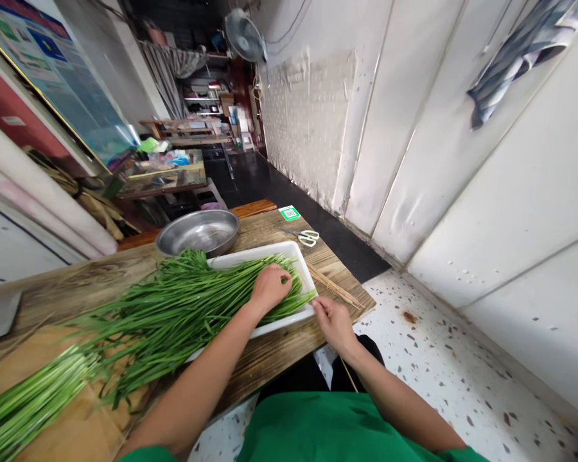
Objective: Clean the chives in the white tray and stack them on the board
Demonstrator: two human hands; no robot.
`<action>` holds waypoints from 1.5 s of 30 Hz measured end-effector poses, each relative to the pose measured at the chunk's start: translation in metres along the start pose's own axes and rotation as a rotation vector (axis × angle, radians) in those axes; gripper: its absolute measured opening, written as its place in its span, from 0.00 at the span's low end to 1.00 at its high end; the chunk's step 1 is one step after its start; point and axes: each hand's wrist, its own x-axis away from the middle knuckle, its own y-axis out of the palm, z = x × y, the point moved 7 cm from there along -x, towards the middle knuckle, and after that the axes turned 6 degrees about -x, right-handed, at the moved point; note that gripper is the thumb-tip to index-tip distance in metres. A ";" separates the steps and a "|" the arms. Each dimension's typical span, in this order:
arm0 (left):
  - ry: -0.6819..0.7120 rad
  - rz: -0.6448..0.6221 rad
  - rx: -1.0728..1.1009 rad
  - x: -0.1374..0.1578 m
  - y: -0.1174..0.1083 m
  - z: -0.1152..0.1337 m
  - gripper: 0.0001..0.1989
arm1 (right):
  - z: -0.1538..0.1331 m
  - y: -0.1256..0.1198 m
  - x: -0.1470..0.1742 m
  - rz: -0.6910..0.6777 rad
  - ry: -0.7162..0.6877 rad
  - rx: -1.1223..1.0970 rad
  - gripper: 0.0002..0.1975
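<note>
Long garlic chives [173,308] lie heaped in a white tray [296,256], their leaves hanging over its left side. My left hand [271,287] rests on the stem ends at the tray's right end, its fingers curled in on some chives. Just beyond the tray's near right corner, my right hand [331,319] is closed, with thumb and forefinger pinched by the chive tips. A thin bamboo skewer [349,375] sticks out below that hand, its upper part hidden by the palm. More bamboo skewers [334,285] lie bundled on the table to the tray's right.
Behind the tray stand a metal bowl [198,232], scissors [302,235] with pale handles and a green code card [289,213]. Another pile of chives [38,398] lies on brown paper [96,423] at left. The wooden table's [361,308] right edge is close to my right hand.
</note>
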 end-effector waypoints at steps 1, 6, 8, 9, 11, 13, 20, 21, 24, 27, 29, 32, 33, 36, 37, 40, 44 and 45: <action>-0.033 0.001 0.067 -0.001 -0.001 -0.003 0.07 | 0.000 0.000 -0.001 -0.009 -0.006 0.003 0.15; -0.198 -0.142 0.553 -0.003 0.005 -0.011 0.11 | -0.002 -0.001 -0.004 -0.043 -0.032 -0.001 0.15; -0.229 -0.172 0.645 -0.002 0.004 -0.011 0.10 | -0.003 -0.001 -0.005 -0.054 -0.035 -0.002 0.15; -0.228 -0.178 0.665 -0.002 0.002 -0.010 0.10 | -0.003 -0.001 -0.005 -0.060 -0.036 -0.001 0.15; -0.215 -0.179 0.698 -0.002 -0.001 -0.008 0.10 | -0.004 0.000 -0.006 -0.066 -0.038 -0.002 0.16; -0.206 -0.168 0.728 -0.002 -0.003 -0.008 0.10 | -0.005 0.000 -0.006 -0.070 -0.041 -0.004 0.16; -0.214 -0.184 0.777 -0.002 -0.002 -0.009 0.10 | -0.004 0.002 -0.007 -0.088 -0.051 -0.010 0.16; -0.215 -0.185 0.782 -0.002 -0.002 -0.009 0.10 | -0.003 0.002 -0.007 -0.090 -0.050 -0.009 0.16; -0.222 -0.189 0.799 -0.002 -0.002 -0.009 0.10 | -0.003 0.002 -0.008 -0.095 -0.051 -0.006 0.16; -0.231 -0.182 0.814 -0.002 -0.001 -0.010 0.10 | -0.003 0.003 -0.008 -0.097 -0.055 -0.013 0.16; -0.233 -0.179 0.819 -0.002 -0.001 -0.011 0.10 | -0.003 0.003 -0.008 -0.101 -0.055 -0.024 0.16; -0.233 -0.175 0.823 -0.002 -0.001 -0.011 0.10 | -0.002 0.004 -0.008 -0.107 -0.052 -0.032 0.16; -0.231 -0.172 0.825 -0.002 -0.001 -0.011 0.09 | -0.002 0.004 -0.008 -0.109 -0.051 -0.032 0.16; -0.228 -0.168 0.829 -0.002 -0.001 -0.012 0.10 | -0.002 0.004 -0.008 -0.116 -0.053 -0.031 0.16; -0.228 -0.169 0.830 -0.002 -0.001 -0.013 0.10 | -0.003 0.004 -0.008 -0.118 -0.054 -0.030 0.16; -0.225 -0.177 0.833 -0.002 0.001 -0.014 0.10 | -0.003 0.003 -0.008 -0.115 -0.052 -0.027 0.16; -0.238 -0.195 0.838 -0.001 0.004 -0.016 0.11 | -0.003 0.004 -0.007 -0.110 -0.048 -0.040 0.15; -0.242 -0.200 0.841 -0.001 0.005 -0.016 0.11 | -0.002 0.004 -0.007 -0.107 -0.047 -0.047 0.15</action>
